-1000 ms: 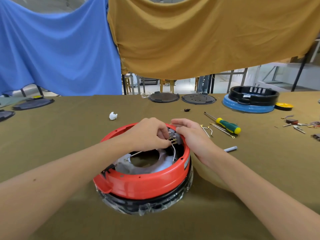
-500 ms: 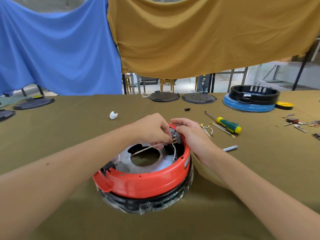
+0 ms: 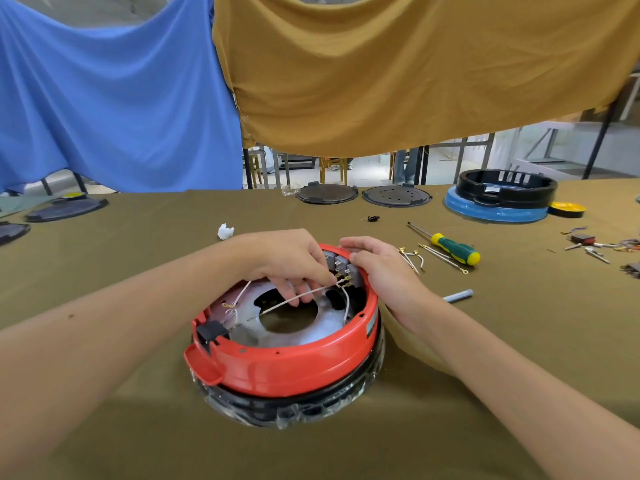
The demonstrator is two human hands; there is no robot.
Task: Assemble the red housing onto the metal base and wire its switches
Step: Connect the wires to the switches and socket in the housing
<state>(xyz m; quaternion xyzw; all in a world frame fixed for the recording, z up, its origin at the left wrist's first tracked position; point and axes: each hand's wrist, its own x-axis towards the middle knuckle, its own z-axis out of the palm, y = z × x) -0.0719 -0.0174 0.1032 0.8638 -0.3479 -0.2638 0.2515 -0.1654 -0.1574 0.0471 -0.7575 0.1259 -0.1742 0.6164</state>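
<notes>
Centre of frame, on olive cloth-covered table [image 3: 138, 427]: red housing [image 3: 287, 368], ring-shaped, seated over black plastic-wrapped lower part [image 3: 298, 407]; metal base [image 3: 311, 336] visible inside, silver, with round central opening. Grey switches [image 3: 341, 263] at far inner wall of housing, brass terminals below them. Left hand [image 3: 287, 261] reaching in from left of frame, fingers curled, pinching white wire [image 3: 294, 299] close to the terminals; wire running down-left across the metal base. Second white wire [image 3: 347, 301] curving down from terminals at right. Right hand [image 3: 379, 268] on far right rim of housing, fingers curved over rim beside the switches, steadying. Right of centre: screwdriver [image 3: 450, 244], green and yellow handle; loose wires with ring terminals [image 3: 412, 258] between it and right hand; grey pen-like cylinder [image 3: 458, 295] lower down. Upper right: black ring on blue base [image 3: 498, 206], yellow tape roll [image 3: 567, 208]. Upper centre: two dark round plates [image 3: 363, 195]. Left of those: white crumpled scrap [image 3: 225, 231]. Background: blue cloth [image 3: 114, 109] at upper left, mustard cloth [image 3: 398, 71] at upper right.
</notes>
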